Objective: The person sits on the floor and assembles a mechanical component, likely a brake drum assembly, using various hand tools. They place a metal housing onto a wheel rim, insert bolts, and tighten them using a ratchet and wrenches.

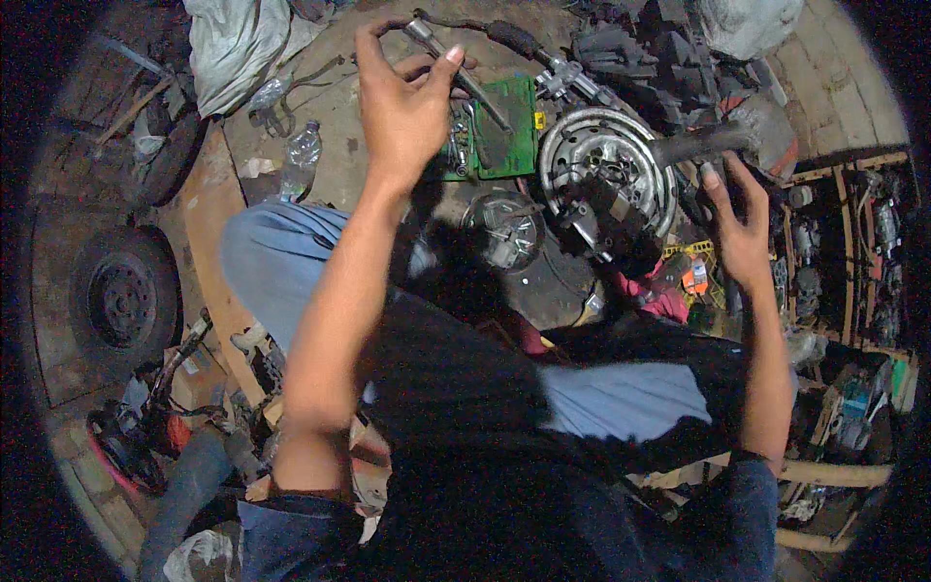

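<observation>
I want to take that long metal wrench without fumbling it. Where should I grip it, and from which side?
Probably the bare shaft of the wrench, coming from above. Its upper end is already in the left hand, and the lower end runs over the green tool tray.
</observation>
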Demonstrator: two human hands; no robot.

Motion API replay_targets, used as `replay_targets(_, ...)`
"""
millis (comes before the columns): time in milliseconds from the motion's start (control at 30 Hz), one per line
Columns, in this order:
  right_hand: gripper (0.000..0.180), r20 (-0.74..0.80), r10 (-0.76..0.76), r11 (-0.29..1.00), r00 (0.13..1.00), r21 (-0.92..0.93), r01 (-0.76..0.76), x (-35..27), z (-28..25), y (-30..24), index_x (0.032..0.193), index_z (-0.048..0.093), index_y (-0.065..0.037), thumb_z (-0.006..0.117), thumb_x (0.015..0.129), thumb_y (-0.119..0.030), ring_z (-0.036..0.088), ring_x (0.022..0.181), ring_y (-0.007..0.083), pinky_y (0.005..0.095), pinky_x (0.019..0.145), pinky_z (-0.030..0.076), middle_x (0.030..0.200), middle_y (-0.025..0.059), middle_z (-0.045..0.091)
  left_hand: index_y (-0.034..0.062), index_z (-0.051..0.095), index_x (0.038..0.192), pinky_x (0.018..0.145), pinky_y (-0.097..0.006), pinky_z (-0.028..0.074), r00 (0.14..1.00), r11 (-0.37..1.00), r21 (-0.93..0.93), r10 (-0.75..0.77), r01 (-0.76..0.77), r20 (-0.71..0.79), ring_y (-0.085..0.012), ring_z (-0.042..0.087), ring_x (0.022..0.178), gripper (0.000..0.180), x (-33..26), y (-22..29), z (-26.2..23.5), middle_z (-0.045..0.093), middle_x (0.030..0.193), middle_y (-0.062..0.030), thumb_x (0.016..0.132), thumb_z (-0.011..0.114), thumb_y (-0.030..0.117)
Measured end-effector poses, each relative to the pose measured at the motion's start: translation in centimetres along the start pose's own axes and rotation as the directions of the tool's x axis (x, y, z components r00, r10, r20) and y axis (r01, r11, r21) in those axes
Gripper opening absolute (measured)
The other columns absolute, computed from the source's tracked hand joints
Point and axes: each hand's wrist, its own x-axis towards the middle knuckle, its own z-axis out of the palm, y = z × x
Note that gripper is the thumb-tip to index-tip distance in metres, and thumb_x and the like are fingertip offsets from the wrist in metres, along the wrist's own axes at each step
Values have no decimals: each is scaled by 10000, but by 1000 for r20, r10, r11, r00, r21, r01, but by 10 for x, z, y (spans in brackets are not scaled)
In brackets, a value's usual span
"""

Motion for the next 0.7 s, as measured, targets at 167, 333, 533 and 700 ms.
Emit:
replay_targets(167, 576, -161, 279, 959, 947, 106, -264, -20, 17, -9, 1347, 520, 35, 648, 961, -373, 464, 1309, 287, 382, 1120, 342, 1390, 210, 476, 10, 303, 1235, 602, -331, 597, 987, 990, 2, -142, 142, -77, -251, 715, 787, 470, -12, -33, -23, 677, 909, -222, 923, 655, 36)
replay_targets(333, 402, -244, 147, 977, 959, 186, -102, -44, 52, 20, 1109, 573, -11, 505, 1032, -400, 497, 915, 129, 265, 809, 415, 1011, 51, 557, 21, 311, 1223, 620, -374, 636, 921, 934, -149, -349, 326, -173, -284, 695, 836, 432, -28, -92, -34, 588, 1026, -214, 930, 627, 0)
replay_targets(533, 414, -410, 387, 859, 826, 486, -161, -90, 130, 19, 1062, 556, -34, 544, 1003, -443, 582, 916, 166, 309, 744, 528, 1007, 62, 575, -62, 387, 1161, 653, -412, 661, 855, 887, -206, -456, 413, -248, -278, 656, 843, 390, -53, -155, -32, 517, 1054, -174, 887, 662, -31)
replay_targets(700, 454, -181, 461, 765, 869, 578, -285, -126, 210, 35, 932, 566, -28, 466, 1027, -460, 542, 751, 155, 297, 620, 445, 859, 50, 575, -40, 423, 1275, 672, -434, 614, 658, 686, -350, -722, 638, -216, -290, 658, 839, 486, -109, -244, -50, 552, 1137, -206, 878, 694, 32)
